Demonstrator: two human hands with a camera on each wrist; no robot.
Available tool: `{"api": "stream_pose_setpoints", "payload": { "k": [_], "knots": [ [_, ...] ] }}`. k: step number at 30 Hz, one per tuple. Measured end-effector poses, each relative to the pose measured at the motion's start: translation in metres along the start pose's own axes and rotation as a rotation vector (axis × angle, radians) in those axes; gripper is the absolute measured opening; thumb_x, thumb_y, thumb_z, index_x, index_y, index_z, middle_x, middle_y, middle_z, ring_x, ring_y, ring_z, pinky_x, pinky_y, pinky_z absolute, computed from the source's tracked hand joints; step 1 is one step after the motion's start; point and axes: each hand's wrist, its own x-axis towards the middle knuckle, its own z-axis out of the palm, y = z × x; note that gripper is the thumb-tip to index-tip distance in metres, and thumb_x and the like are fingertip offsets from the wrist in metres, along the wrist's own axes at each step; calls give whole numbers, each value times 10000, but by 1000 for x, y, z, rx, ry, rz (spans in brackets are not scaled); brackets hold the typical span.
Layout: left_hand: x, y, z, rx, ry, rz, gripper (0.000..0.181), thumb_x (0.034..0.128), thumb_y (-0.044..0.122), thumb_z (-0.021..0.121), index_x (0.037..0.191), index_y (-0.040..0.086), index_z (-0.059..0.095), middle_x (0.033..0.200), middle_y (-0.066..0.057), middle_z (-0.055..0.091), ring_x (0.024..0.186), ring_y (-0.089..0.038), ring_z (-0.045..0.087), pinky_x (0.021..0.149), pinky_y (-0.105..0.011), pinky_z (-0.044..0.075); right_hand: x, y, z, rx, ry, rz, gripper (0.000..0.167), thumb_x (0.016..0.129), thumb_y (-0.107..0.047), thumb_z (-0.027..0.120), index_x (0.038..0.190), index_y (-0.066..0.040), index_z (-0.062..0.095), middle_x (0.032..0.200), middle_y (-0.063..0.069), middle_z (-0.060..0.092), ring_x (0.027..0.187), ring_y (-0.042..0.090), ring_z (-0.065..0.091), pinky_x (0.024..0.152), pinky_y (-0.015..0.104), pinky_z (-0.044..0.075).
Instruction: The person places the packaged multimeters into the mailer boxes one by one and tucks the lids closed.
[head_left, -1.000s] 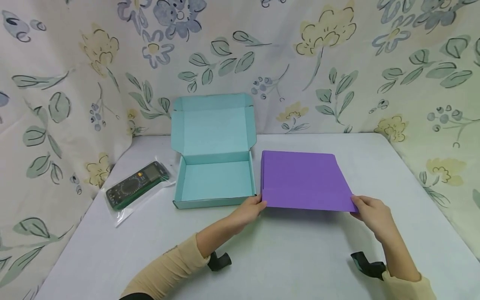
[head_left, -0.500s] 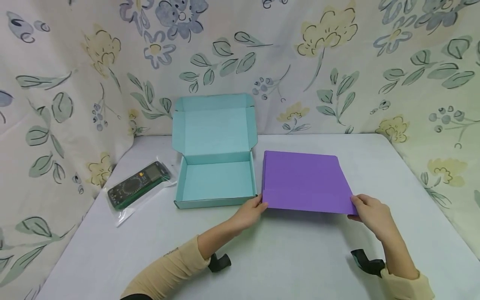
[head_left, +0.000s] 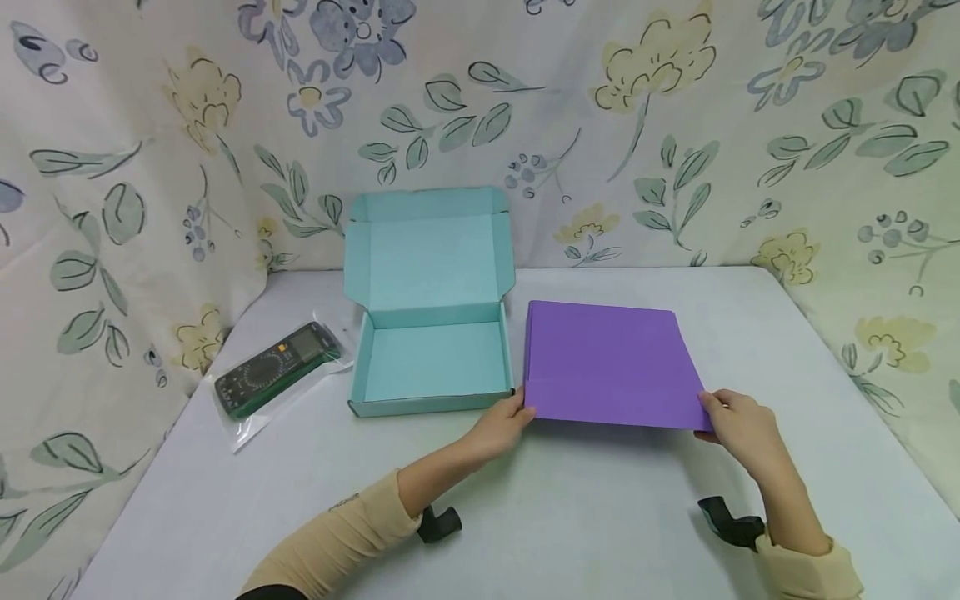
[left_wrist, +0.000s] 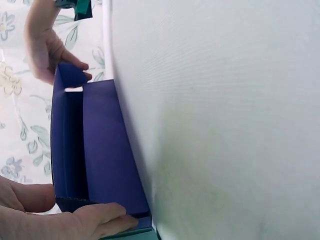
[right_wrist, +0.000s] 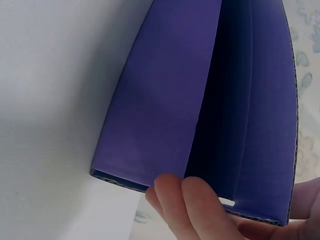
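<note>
Gripping purple box (left_wrist: 107, 150) at front corners w/ L hand (head_left: 498, 426) & R hand (head_left: 742, 429), on table (head_left: 577, 508) just beside teal box (head_left: 431, 406); prob. closing lid (head_left: 600, 354); next, needing even tuck at front

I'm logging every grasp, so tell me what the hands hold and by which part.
The purple box, by its two near corners: the left hand grips the left corner, the right hand the right.
</note>
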Motion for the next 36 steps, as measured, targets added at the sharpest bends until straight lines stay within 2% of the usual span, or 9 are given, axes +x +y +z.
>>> {"api": "stream_pose_setpoints", "payload": {
  "k": [5,10,12,16,22,27,31,33,36],
  "knots": [
    [4,-1,2,-30,-20,-8,568,1050,114,394,1516,-77,132,1574,-221,178,1448,-346,157,1173,-466,170,5,13,-1,43,13,0,549,1052,-318,334,1200,169,539,973,244,701,820,275,715,701,416,490],
    [15,-2,0,-69,-60,-24,617,1049,117,399,1535,-39,50,1601,-187,79,1466,-314,84,1186,-434,121,18,29,-5,255,-51,-33,596,1048,-379,383,1241,174,491,1090,208,655,813,34,673,732,222,535],
    [19,-3,-1,-68,-66,-18,618,1050,118,397,1534,-38,45,1603,-180,73,1467,-307,80,1187,-426,121,23,33,-7,316,-86,-56,592,1051,-368,386,1233,189,470,1132,203,618,822,-20,638,746,186,548],
    [25,-4,1,-40,-51,-8,613,1049,131,408,1532,-44,72,1597,-183,109,1463,-315,106,1186,-420,132,28,35,-11,347,-122,-72,607,1064,-340,336,1244,234,419,1175,295,562,823,-34,620,763,210,561],
    [27,-6,7,21,1,9,607,1035,140,458,1529,-45,157,1572,-202,214,1446,-341,187,1173,-449,188,29,32,-20,333,-172,-47,667,1072,-344,246,1330,271,256,1263,470,390,867,101,655,771,273,576],
    [27,-4,10,25,32,8,589,1029,112,460,1516,-66,180,1551,-237,248,1431,-366,223,1164,-469,212,33,34,-24,332,-318,-42,602,1079,-217,258,1371,298,151,1371,484,289,1028,149,609,858,331,555],
    [30,-3,12,-6,31,5,613,1025,73,443,1527,-62,118,1577,-225,177,1450,-344,169,1176,-455,174,37,41,-27,279,-363,-74,593,1078,-207,300,1389,277,155,1414,459,263,1127,153,551,918,375,526],
    [33,-2,11,-28,17,-9,647,1017,51,444,1536,-43,70,1594,-203,121,1462,-321,123,1184,-439,138,40,47,-29,282,-382,-101,621,1074,-236,342,1420,240,142,1450,432,230,1121,51,529,936,334,516],
    [38,1,8,-113,-2,-40,721,977,-21,475,1546,-13,32,1603,-184,97,1466,-310,105,1187,-426,114,46,57,-32,383,-453,-160,658,1061,-209,402,1458,192,64,1502,401,108,1101,-95,485,939,216,485]
  ]
}}
